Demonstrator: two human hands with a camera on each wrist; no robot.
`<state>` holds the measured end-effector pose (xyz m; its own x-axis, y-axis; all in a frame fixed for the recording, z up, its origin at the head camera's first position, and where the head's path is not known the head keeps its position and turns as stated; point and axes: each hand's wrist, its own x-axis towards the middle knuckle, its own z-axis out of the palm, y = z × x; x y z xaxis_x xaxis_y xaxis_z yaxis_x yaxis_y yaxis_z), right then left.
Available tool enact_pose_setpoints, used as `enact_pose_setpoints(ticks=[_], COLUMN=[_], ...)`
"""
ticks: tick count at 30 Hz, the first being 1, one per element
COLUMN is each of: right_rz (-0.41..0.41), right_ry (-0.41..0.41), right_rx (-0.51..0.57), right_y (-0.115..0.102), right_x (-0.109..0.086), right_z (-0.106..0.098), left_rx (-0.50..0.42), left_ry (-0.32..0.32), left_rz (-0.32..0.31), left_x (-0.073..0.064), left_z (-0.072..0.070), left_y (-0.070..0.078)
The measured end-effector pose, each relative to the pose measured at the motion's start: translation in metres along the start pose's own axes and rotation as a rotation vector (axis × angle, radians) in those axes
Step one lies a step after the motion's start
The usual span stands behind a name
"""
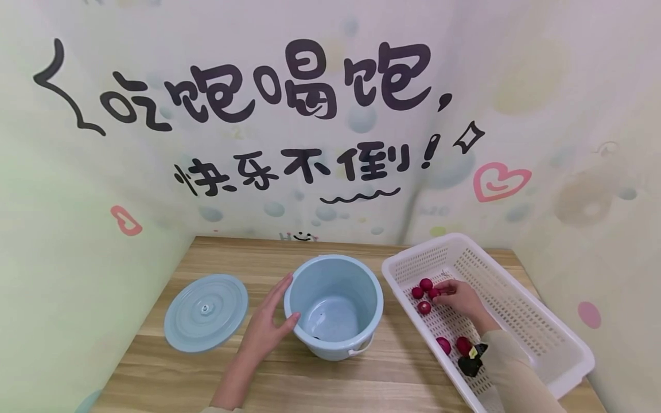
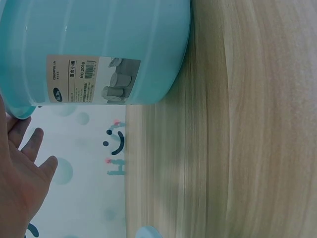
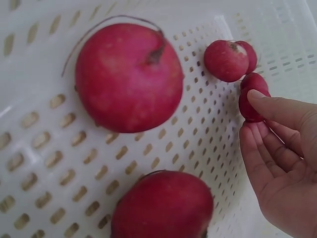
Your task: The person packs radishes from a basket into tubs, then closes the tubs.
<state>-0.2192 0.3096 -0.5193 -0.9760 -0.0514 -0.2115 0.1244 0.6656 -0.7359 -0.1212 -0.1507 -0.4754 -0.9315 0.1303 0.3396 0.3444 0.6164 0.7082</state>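
Note:
My right hand (image 1: 461, 298) reaches into the white basket (image 1: 537, 307) and pinches a small red radish (image 3: 251, 108) between thumb and fingertips. Close by lie several other radishes, among them a pale-tipped radish (image 3: 225, 60). Two larger-looking radishes, one round (image 3: 129, 77) and one lower down (image 3: 163, 206), appear near the right wrist camera. My left hand (image 1: 265, 324), fingers extended, touches the left rim of a light blue bucket (image 1: 333, 350). In the left wrist view, its fingers (image 2: 32, 145) are spread beside the rim, some partly hidden behind it.
A round blue lid (image 1: 206, 312) lies flat on the wooden table (image 1: 361, 390), left of the bucket. The basket stands along the right side. Behind the table rises a printed wall covering (image 1: 330, 223). A dark device (image 1: 471, 362) sits at the right wrist.

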Motion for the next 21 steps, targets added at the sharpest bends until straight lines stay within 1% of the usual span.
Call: enact_pose_setpoints(ticks=[4,7,11,14,21], right_rz=[-0.001,0.004,-0.02,-0.053,-0.081], right_ry=[-0.002,0.002,0.014,0.022,0.032], right_rx=[-0.018,-0.006,0.014,0.01,-0.003], right_y=[-0.003,-0.007,-0.012,-0.015,-0.026], right_x=[-0.001,-0.003,-0.006,-0.008,-0.013], right_z=[-0.004,-0.007,-0.011,-0.014,-0.02], left_rx=[0.0,0.001,0.003,0.005,-0.003], left_ry=[-0.002,-0.003,-0.003,-0.002,-0.005], left_rz=[-0.003,-0.002,0.002,0.003,-0.007], left_x=[0.0,0.0,0.0,0.0,0.0], left_z=[0.0,0.0,0.0,0.0,0.0], left_y=[-0.001,-0.001,-0.001,-0.001,-0.001])
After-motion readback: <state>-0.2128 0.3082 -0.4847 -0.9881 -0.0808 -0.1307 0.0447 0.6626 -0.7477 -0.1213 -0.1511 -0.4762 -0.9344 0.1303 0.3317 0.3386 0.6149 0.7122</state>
